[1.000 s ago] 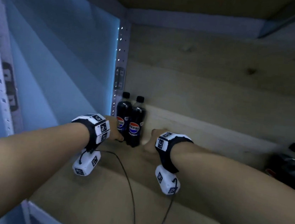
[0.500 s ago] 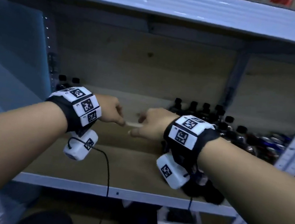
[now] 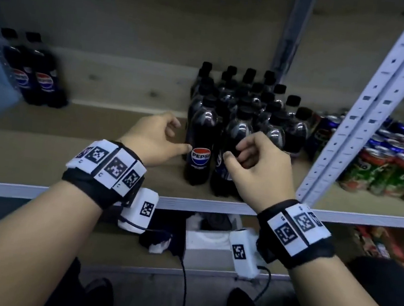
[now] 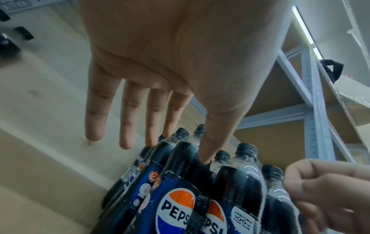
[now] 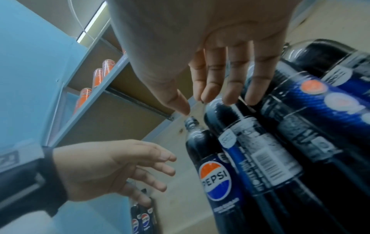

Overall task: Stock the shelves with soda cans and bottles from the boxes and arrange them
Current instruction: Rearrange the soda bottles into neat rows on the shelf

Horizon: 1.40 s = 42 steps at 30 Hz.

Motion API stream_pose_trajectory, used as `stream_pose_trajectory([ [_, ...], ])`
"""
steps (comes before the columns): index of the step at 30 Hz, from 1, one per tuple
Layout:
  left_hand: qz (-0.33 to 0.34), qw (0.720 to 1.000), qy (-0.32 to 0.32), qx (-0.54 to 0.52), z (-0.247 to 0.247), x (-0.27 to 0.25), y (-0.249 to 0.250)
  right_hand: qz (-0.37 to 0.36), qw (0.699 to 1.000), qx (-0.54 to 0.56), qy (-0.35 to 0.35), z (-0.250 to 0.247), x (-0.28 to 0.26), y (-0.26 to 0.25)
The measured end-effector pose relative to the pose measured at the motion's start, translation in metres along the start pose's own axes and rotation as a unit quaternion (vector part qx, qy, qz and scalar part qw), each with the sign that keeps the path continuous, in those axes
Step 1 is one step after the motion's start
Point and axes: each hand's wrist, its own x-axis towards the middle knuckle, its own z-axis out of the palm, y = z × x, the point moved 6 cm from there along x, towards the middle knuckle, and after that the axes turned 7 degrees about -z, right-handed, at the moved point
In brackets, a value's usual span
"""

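On the shelf (image 3: 42,158), front Pepsi bottle (image 3: 200,150): full, heavy, slick; I'd grip mid-body at the label; left hand (image 3: 155,142) and right hand (image 3: 257,169) loose, holding nothing.

Left hand (image 4: 160,55) palm toward camera, fingers (image 4: 96,110) straight and spread, holding nothing. Thumb tip sits against the shoulder of a Pepsi bottle (image 4: 180,197) in a tight bottle cluster below. Right hand (image 4: 328,194) at lower right, fingers curled, beside the cluster. Shelf frame (image 4: 314,110) behind.
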Motion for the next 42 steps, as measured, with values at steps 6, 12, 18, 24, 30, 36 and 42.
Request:
stream_pose_trajectory([
  [6, 0.003, 0.988, 0.067, -0.137, 0.028, -0.002, -0.021, -0.014, 0.99, -0.024, 0.135, -0.028, -0.004, 0.044],
  [12, 0.051, 0.983, 0.079, -0.159, 0.066, 0.002, -0.022, 0.064, 0.99, -0.003, 0.127, -0.014, -0.031, 0.099],
  [18, 0.046, 0.974, 0.072, -0.211, 0.083, 0.017, -0.014, 0.101, 0.988, 0.065, 0.098, 0.015, -0.032, 0.117],
  [24, 0.021, 0.955, 0.013, -0.296, 0.101, 0.027, -0.02, 0.12, 0.975, 0.144, 0.119, 0.024, -0.029, 0.127],
  [30, 0.039, 0.92, 0.007, -0.391, 0.094, 0.016, -0.021, 0.089, 0.98, 0.108, 0.144, 0.009, -0.03, 0.116],
  [36, 0.062, 0.887, -0.044, -0.455, 0.072, 0.0, -0.015, 0.017, 0.976, 0.171, 0.133, -0.011, -0.03, 0.088],
  [42, 0.046, 0.881, 0.0, -0.471, 0.046, -0.026, -0.012, -0.036, 0.962, 0.256, 0.091, -0.018, -0.04, 0.038],
])
